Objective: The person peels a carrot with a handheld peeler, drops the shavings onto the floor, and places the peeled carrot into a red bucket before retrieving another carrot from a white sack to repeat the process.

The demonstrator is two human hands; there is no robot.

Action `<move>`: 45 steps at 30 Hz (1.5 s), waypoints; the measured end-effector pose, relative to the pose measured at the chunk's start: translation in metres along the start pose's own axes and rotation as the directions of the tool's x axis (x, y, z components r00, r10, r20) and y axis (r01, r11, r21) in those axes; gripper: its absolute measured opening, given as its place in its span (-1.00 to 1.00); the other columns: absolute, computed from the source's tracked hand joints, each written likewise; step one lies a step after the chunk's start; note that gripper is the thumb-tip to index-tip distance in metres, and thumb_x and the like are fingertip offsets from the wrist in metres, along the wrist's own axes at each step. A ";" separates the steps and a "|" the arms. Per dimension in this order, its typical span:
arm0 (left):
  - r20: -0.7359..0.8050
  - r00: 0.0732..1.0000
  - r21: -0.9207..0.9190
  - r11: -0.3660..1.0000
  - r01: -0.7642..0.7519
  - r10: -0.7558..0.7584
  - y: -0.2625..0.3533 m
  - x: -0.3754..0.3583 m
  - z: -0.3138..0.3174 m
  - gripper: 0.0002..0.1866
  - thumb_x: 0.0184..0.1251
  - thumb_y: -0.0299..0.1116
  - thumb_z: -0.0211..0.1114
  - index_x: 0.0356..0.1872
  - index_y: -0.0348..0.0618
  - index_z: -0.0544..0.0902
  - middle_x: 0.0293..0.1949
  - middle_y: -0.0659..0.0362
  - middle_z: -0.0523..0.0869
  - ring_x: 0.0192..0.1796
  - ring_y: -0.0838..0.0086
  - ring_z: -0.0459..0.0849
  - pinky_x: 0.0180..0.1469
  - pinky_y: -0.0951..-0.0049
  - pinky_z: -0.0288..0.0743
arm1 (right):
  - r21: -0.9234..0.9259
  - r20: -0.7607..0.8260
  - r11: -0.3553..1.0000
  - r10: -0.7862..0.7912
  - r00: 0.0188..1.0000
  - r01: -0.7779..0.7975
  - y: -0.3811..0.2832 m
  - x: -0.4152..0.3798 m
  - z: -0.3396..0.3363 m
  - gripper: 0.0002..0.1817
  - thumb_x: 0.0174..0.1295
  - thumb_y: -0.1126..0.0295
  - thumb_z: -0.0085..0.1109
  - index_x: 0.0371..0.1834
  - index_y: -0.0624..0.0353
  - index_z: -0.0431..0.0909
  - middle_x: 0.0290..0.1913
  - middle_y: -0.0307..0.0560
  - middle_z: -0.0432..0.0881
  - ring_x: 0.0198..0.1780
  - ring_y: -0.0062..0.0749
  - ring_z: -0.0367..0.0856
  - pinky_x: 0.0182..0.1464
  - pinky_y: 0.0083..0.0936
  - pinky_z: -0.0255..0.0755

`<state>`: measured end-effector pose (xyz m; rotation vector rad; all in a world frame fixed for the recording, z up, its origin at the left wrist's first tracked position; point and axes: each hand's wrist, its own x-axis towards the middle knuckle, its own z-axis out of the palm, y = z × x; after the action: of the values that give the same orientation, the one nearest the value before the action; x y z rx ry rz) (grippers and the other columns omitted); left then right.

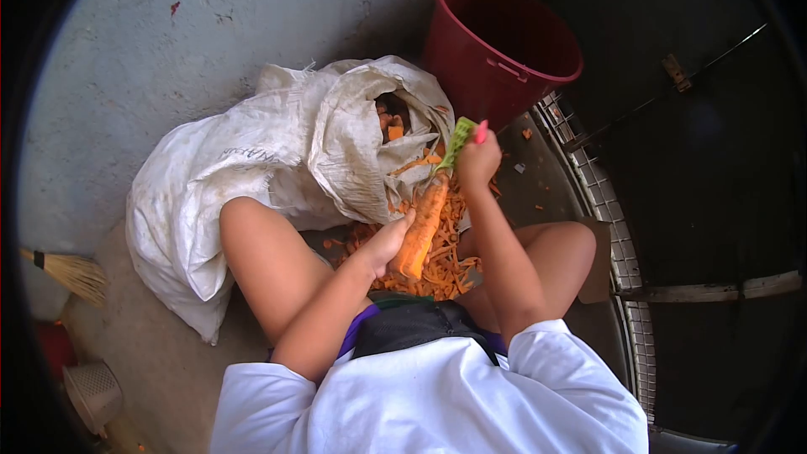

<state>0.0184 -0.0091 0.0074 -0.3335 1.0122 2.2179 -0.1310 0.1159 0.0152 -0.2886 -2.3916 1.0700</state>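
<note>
My left hand [391, 245] is wrapped around the lower part of a large carrot [423, 229], which slants upward away from me. Part of its skin looks rough and brownish, while the near end is smooth bright orange. My right hand [479, 160] is closed around a green peeler [455, 144] at the carrot's far end; a pink bit shows beside the fingers. The peeler's blade is too small to make out. Below the carrot, between my legs, lies a heap of orange peelings [448, 273].
A white woven sack [252, 147] lies ahead to the left, its mouth showing orange pieces inside. Behind it stands a dark red bucket [471, 50]. A straw broom [76, 275] and a perforated basket [92, 391] are at far left. A dark door panel [706, 202] borders the right.
</note>
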 end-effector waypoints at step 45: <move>-0.105 0.988 -0.317 0.937 -0.145 0.118 0.007 0.016 -0.015 -0.65 0.28 -0.12 -0.13 -0.20 -0.22 0.42 -0.39 0.12 0.58 -0.41 0.43 0.60 -0.39 0.45 0.52 | 0.159 0.347 0.980 -0.170 0.922 0.120 -0.047 -0.086 -0.027 -0.93 -0.09 0.51 0.01 -0.49 0.23 0.39 -0.58 0.19 0.47 -0.48 0.12 0.46 -0.44 -0.17 0.30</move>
<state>0.0012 -0.0157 -0.0063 -0.5224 0.7256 2.5144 -0.0428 0.0688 0.0351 0.1465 -2.5883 1.2988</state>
